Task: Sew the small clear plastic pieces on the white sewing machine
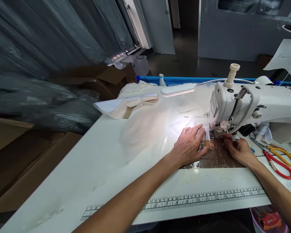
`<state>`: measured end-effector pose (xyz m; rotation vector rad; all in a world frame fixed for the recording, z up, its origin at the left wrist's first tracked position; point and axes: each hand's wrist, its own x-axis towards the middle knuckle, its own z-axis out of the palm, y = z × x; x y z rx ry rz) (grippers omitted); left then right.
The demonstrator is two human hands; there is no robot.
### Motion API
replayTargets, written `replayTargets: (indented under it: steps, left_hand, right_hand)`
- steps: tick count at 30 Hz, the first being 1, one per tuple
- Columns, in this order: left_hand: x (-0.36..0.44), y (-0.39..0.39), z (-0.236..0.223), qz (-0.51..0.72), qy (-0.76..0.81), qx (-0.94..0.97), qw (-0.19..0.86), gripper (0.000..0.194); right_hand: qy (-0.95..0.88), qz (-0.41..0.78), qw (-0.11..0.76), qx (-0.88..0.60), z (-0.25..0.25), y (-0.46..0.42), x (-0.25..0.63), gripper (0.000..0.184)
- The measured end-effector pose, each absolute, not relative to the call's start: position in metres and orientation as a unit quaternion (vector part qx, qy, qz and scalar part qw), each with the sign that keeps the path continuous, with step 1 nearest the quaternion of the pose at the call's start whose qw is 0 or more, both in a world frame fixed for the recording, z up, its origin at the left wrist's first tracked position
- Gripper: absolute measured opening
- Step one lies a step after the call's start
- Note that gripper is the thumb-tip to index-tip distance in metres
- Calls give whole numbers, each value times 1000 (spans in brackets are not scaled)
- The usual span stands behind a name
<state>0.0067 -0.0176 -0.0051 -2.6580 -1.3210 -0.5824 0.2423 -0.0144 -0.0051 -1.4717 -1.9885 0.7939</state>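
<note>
My left hand lies flat with fingers spread beside the needle area of a white sewing machine. Under its fingers is sheer white fabric, spread over the table to the left. Close to the presser foot, my right hand has its fingertips drawn together; what they hold, if anything, is too small to make out. Both hands rest around a brown patch under shiny clear film, with a small red-and-white mark near the machine's foot.
Right of my right hand lie scissors with red and yellow handles. A lamp shines on the fabric. Folded cream cloth sits at the far left edge. A ruler strip runs along the front; cardboard boxes stand left.
</note>
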Motion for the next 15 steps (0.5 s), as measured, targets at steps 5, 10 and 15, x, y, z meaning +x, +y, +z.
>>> replayTargets:
  steps: [5,10,15]
  left_hand:
    - [3,-14,-5,-275,-449,-838,143,28]
    - [-8,7,-8,-226,-475,-840,134,32]
    - [-27,53,-13,-115,-485,-863,80,36]
  right_hand:
    - [-750,277,265,-539,0,-18,239,38]
    - [-780,249,259,-512,-3,-22,237,34]
    - [-815,180,259,-487,-14,-27,236,31]
